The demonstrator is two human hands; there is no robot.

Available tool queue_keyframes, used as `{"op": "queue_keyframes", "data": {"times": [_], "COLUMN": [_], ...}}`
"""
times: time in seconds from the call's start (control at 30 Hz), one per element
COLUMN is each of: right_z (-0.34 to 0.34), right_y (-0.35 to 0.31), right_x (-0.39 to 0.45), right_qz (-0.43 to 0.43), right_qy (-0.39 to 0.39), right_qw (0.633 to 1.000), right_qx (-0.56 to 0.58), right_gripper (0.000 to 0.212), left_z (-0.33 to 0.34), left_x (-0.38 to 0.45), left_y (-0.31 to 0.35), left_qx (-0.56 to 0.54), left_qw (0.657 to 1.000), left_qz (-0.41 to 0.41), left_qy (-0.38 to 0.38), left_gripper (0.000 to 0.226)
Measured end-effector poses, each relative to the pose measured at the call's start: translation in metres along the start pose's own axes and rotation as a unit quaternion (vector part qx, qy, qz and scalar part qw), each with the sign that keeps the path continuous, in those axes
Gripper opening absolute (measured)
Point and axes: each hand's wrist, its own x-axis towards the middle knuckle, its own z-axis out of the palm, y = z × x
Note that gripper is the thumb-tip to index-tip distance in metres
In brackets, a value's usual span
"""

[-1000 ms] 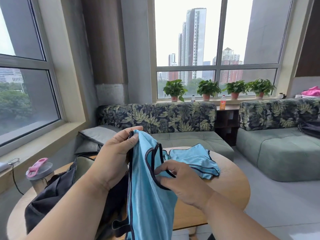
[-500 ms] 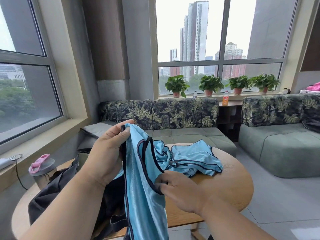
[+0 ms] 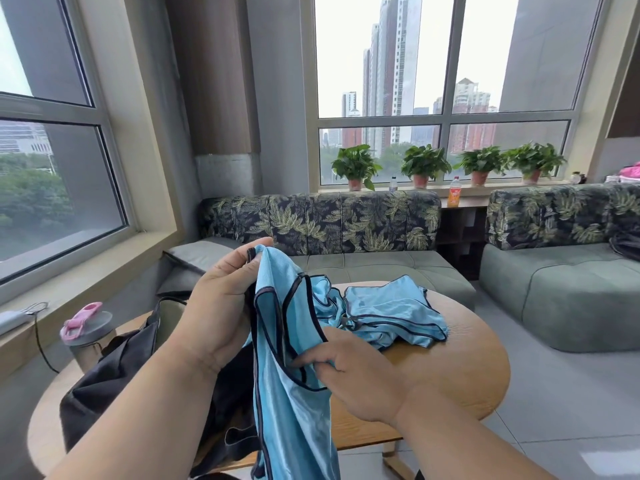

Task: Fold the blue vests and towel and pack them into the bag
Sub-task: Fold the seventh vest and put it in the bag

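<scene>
A light blue vest (image 3: 287, 403) with dark trim hangs in front of me over the table's near edge. My left hand (image 3: 221, 303) pinches its top strap up high. Lower down, my right hand (image 3: 353, 375) grips the dark-edged armhole. More blue vests (image 3: 391, 313) lie crumpled in a heap on the round wooden table (image 3: 460, 375), beyond my right hand. A black bag (image 3: 114, 375) sits open on the table's left side, partly hidden behind my left forearm and the hanging vest. I cannot pick out a towel.
A grey bottle with a pink lid (image 3: 86, 334) stands at the table's left edge beside the bag. Sofas with leaf-print backs (image 3: 322, 223) curve behind and to the right of the table. Potted plants (image 3: 424, 164) and an orange drink bottle (image 3: 454, 192) line the windowsill.
My right hand has slid down the vest's dark-trimmed edge, away from my left hand, which still holds the top strap. The view has tilted slightly.
</scene>
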Motion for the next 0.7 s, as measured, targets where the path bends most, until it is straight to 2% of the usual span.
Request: {"op": "queue_keyframes", "data": {"times": [0.1, 0.23, 0.33, 0.43, 0.57, 0.7], "right_z": [0.004, 0.009, 0.013, 0.014, 0.013, 0.007], "right_y": [0.005, 0.005, 0.002, 0.0, 0.002, 0.012], "right_x": [0.001, 0.002, 0.004, 0.003, 0.0, -0.003], "right_qz": [0.015, 0.032, 0.027, 0.045, 0.055, 0.071], "right_qy": [-0.048, -0.109, -0.147, -0.142, -0.137, -0.079], "right_qw": [0.999, 0.993, 0.988, 0.985, 0.974, 0.984], "right_qx": [-0.021, 0.024, -0.035, -0.092, -0.174, -0.146], "right_gripper": [0.049, 0.051, 0.05, 0.045, 0.054, 0.041], "left_z": [-0.005, -0.007, -0.005, -0.005, -0.018, -0.035], "left_x": [0.002, 0.004, 0.002, 0.003, 0.01, 0.02], "left_y": [-0.002, -0.006, -0.01, -0.014, -0.013, -0.011], "left_qx": [0.003, 0.001, 0.001, 0.01, 0.047, 0.095], "left_qw": [1.0, 1.0, 1.0, 1.0, 0.998, 0.987], "left_qz": [-0.002, -0.009, -0.011, -0.01, 0.008, 0.025], "left_qy": [0.014, 0.022, 0.017, 0.017, 0.04, 0.129], "left_gripper": [0.024, 0.022, 0.024, 0.02, 0.024, 0.02]}}
